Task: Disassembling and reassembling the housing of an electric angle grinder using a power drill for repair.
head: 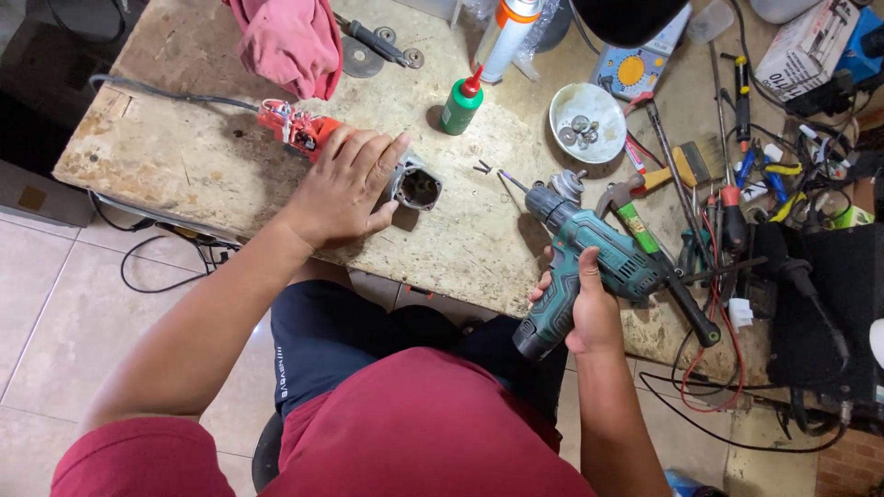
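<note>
My left hand lies palm down on an opened red angle grinder on the worn workbench. The grinder's grey gear housing sticks out past my fingers, its round opening facing right. A teal cordless drill sits in my right hand, gripped by the handle at the bench's near edge. The drill's bit points up-left toward two small dark screws lying on the bench just right of the housing. A grey metal grinder part rests beside the drill's chuck.
A green bottle with a red cap, a white bowl of small metal parts, a pink rag and a white tube sit farther back. Screwdrivers, pliers, a brush and tangled wires crowd the right side. The grinder's cable trails left.
</note>
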